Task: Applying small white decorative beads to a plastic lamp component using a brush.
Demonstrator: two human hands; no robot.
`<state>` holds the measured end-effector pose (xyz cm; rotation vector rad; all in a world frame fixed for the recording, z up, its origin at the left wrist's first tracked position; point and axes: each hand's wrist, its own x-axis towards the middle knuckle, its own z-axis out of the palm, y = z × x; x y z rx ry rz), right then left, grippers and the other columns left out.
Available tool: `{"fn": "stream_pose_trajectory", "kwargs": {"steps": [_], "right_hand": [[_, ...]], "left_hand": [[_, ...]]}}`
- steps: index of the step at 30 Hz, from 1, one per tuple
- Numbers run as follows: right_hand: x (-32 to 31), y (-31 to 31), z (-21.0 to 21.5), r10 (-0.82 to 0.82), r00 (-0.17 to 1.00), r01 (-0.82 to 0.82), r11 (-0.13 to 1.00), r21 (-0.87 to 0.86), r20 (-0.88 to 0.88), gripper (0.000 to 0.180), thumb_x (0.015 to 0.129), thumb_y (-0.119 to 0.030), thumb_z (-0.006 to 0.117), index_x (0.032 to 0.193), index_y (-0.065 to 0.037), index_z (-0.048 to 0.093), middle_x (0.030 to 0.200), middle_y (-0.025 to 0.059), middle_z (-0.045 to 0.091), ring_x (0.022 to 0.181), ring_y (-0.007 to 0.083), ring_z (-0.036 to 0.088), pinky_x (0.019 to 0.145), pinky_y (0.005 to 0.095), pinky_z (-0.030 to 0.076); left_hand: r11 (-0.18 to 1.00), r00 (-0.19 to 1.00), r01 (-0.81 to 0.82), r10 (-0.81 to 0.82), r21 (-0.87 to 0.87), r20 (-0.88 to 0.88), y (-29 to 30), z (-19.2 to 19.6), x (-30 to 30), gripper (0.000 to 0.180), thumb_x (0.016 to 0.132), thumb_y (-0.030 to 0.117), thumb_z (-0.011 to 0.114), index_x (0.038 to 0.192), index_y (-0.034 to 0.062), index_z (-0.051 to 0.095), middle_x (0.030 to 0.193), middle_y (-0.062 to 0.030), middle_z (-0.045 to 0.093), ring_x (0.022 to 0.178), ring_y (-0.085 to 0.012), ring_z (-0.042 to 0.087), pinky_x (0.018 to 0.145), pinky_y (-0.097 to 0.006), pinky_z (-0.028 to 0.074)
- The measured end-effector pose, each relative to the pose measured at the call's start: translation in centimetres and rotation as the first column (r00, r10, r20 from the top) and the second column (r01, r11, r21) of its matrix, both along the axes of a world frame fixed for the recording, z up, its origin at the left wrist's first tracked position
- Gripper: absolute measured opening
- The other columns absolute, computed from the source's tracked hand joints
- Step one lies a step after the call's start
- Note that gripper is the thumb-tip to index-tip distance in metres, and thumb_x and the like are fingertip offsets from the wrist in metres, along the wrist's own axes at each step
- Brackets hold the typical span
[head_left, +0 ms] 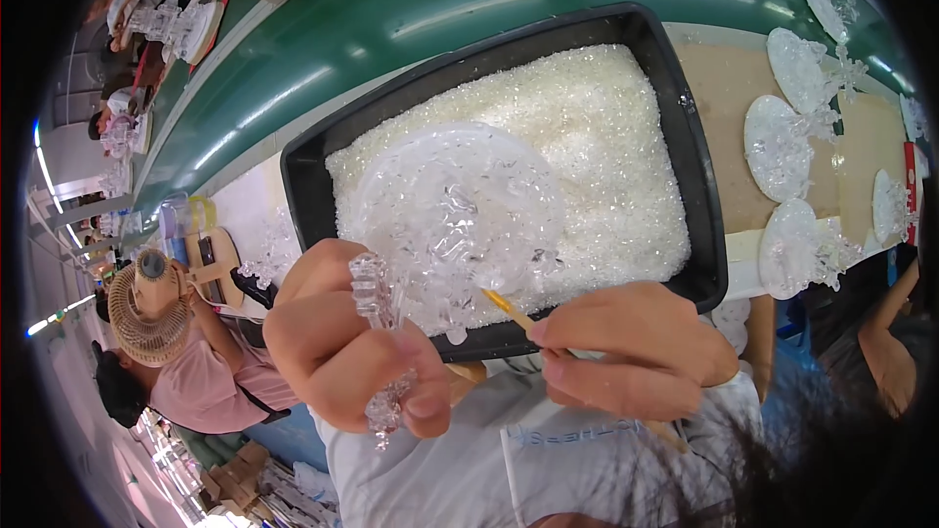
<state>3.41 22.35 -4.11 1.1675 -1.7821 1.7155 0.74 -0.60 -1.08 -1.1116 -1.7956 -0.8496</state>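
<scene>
Clear ornament sits gripped in the left hand; from here I see the right hand pinching a thin stick, slanting leftward, tip close by the ornament.

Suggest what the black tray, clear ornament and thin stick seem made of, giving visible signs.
Black tray: probably moulded plastic, low sheen; rounded corners, thick rim.
Clear ornament: glossy, perhaps acrylic or glass; transparent with bright highlights.
Thin stick: possibly wood, finish unclear; pale tan shaft.
</scene>
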Motion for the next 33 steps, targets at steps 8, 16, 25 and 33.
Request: {"fn": "stream_pose_trajectory", "kwargs": {"steps": [8,16,25,33], "right_hand": [[0.2,5.6,2.8,-0.071,0.997,0.072,0.997,-0.021,0.008,0.018,0.076,-0.002,0.08,0.084,0.001,0.064,0.088,0.0225,0.068,0.068,0.0283,0.07,0.053,0.0335,0.055],[-14.3,29.9,14.9,-0.786,0.617,0.718,0.575,0.392,0.024,0.032,0.097,-0.016,0.043,0.106,0.004,0.065,0.093,0.0138,0.069,0.084,0.0203,0.067,0.079,0.031,0.052],[-36.7,55.8,-0.5,-0.892,0.262,0.422,-0.237,0.875,-0.368,0.064,0.087,-0.011,0.052,0.148,-0.003,0.034,0.135,0.03,0.052,0.124,0.0464,0.05,0.109,0.0481,0.04],[-36.7,56.4,2.5,-0.72,0.418,0.503,-0.324,0.801,-0.554,0.02,0.087,-0.014,0.062,0.103,-0.001,0.061,0.1,0.0235,0.063,0.096,0.0429,0.06,0.082,0.0504,0.048]], "left_hand": [[0.962,0.876,-0.261,0.269,-0.074,0.4,0.2,2.4,2.0,0.029,0.081,0.029,0.061,0.087,0.0019,0.052,0.083,-0.0154,0.041,0.071,-0.0264,0.045,0.059,-0.034,0.036],[0.955,0.805,-0.27,0.155,0.121,0.573,4.4,3.8,-15.3,0.016,0.097,0.006,0.046,0.111,0.0018,0.053,0.094,-0.0071,0.05,0.078,-0.014,0.046,0.073,-0.026,0.04],[0.961,0.661,-0.202,0.275,-0.188,0.698,8.8,-8.9,-31.6,0.035,0.091,0.002,0.055,0.126,0.0067,0.05,0.089,-0.0102,0.059,0.071,-0.0172,0.06,0.067,-0.033,0.05],[0.974,0.638,-0.166,0.227,-0.157,0.736,6.8,-4.1,-24.8,0.022,0.099,0.016,0.053,0.113,0.0,0.057,0.081,-0.017,0.066,0.071,-0.0295,0.065,0.07,-0.039,0.051]]}}
